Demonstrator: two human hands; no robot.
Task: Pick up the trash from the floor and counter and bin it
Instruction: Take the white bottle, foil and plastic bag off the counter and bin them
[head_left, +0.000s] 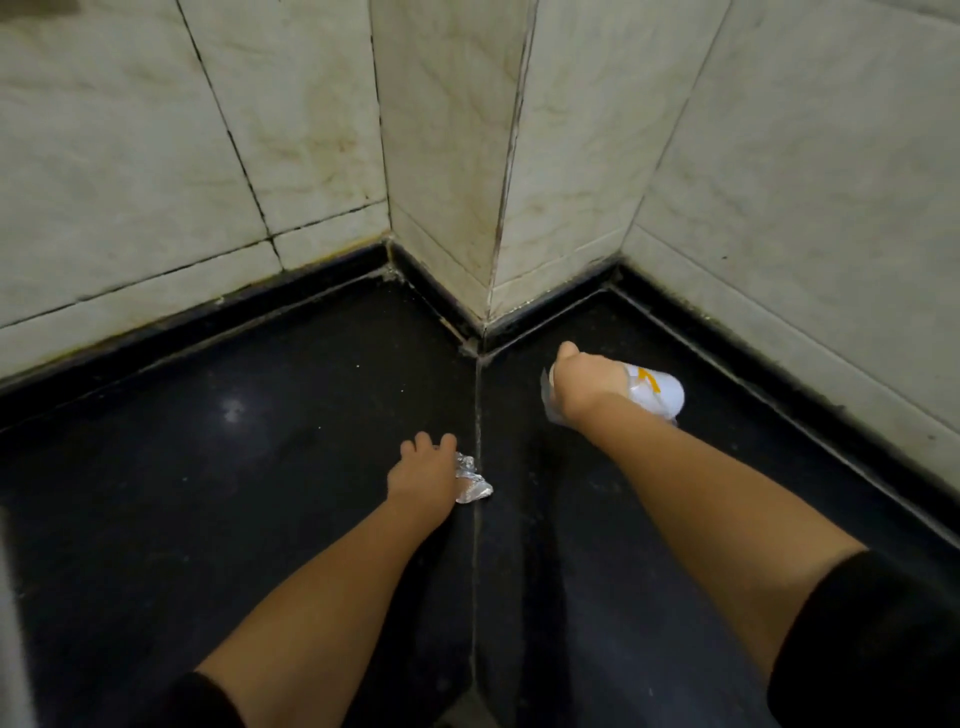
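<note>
A white paper cup (658, 392) with a yellow mark lies on its side on the black counter, near the tiled wall corner. My right hand (584, 382) is closed around its open end, where a clear lid or wrapper shows. A crumpled silver foil piece (471, 480) sits at the middle of the counter beside a seam. My left hand (423, 470) rests on its left side with fingers curled over it; how firmly it grips is partly hidden.
The black stone surface (234, 493) meets pale marble wall tiles (447, 156) that jut out as a corner between my hands. A raised black skirting edge (779, 405) runs along the walls. A grey seam (475, 571) divides the surface.
</note>
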